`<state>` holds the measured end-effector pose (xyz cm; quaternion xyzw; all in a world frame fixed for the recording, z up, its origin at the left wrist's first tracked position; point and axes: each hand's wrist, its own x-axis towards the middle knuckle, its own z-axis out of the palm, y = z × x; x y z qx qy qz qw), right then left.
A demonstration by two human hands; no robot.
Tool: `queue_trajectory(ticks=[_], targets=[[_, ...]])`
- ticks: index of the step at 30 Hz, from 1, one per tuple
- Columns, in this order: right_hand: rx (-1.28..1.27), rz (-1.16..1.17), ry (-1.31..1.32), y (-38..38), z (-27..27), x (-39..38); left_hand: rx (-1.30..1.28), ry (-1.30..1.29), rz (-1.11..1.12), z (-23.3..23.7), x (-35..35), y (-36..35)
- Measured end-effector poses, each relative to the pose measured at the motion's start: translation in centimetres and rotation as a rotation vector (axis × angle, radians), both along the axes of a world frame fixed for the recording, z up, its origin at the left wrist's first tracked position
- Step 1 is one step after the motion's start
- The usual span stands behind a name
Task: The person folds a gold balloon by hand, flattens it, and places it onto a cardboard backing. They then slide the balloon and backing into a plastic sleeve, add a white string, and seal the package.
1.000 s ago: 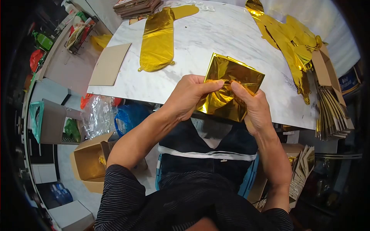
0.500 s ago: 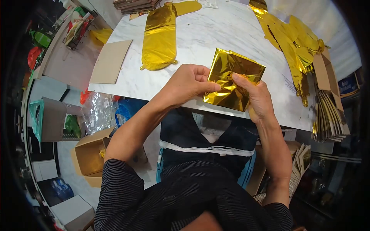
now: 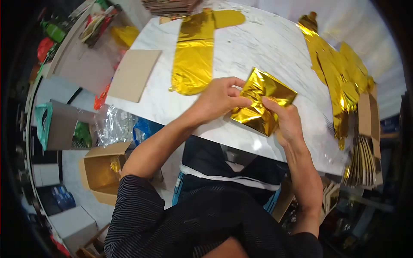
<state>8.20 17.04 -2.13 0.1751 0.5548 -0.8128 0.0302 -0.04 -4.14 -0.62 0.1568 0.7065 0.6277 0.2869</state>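
Observation:
Both hands hold a folded gold foil balloon (image 3: pixel 277 88), a shiny creased square, just above the table's near edge. My left hand (image 3: pixel 221 96) pinches its left side, thumb on top and fingers partly hidden behind. On the right side, my right hand (image 3: pixel 289 120) grips it with the thumb pressed on the upper face and the other fingers underneath. The foil is puckered between the two thumbs. Beyond my left hand, a flat gold foil balloon (image 3: pixel 193 60) with a side arm lies spread on the marble-patterned table (image 3: pixel 254 47).
A beige cardboard sheet (image 3: pixel 134 75) lies at the table's left edge. Several flat gold balloons (image 3: pixel 331 73) are heaped at the right, near a cardboard box (image 3: pixel 369 116) and upright gold-edged packets (image 3: pixel 361 159). An open carton (image 3: pixel 101 172) stands low on the left.
The thumbs have come closer together and the foil between them is more bunched up. The packet has tilted. The whole view has shifted, with table items now lower and farther right.

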Motion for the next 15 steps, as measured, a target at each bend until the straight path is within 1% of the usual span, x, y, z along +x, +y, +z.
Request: queue_trajectory(ticks=[1, 3, 5, 6, 7, 9, 10, 12, 13, 14, 15], targets=[[-0.009, 0.041, 0.011, -0.2, -0.1, -0.3, 0.008, 0.008, -0.020, -0.6, -0.3, -0.3], [0.167, -0.023, -0.002, -0.6, -0.2, -0.7, 0.163, -0.103, -0.039, -1.3, -0.5, -0.8], [0.247, -0.016, 0.032, -1.2, 0.1, -0.8, 0.222, -0.015, -0.056, -2.5, -0.2, -1.4], [0.254, -0.044, 0.082, -1.8, -0.1, -0.8, 0.192, -0.011, -0.091, -1.8, 0.0, -1.9], [0.267, -0.022, 0.109, -1.6, -0.7, -0.7, 0.216, -0.002, -0.086, -1.6, 0.4, -2.3], [0.319, -0.029, 0.115, -2.2, -0.1, -0.4, 0.080, 0.031, -0.092, -0.9, 0.9, -3.3], [0.319, -0.005, 0.123, -2.2, -0.2, -0.3, 0.111, 0.041, -0.058, -0.5, 1.4, -4.2], [0.283, -0.057, 0.183, -2.0, -0.4, -0.1, -0.033, 0.405, 0.078, -1.3, 0.2, -7.6], [0.280, -0.052, 0.184, -1.8, -0.6, -0.1, -0.232, 0.762, 0.218, -2.1, -2.0, -10.5], [0.275, -0.065, 0.158, -1.5, -0.7, -0.1, -0.214, 0.556, 0.395, -0.5, -3.6, -13.8], [0.271, -0.077, 0.129, -1.3, -0.8, 0.0, -0.420, 0.825, 0.658, -0.9, -6.0, -16.9]])
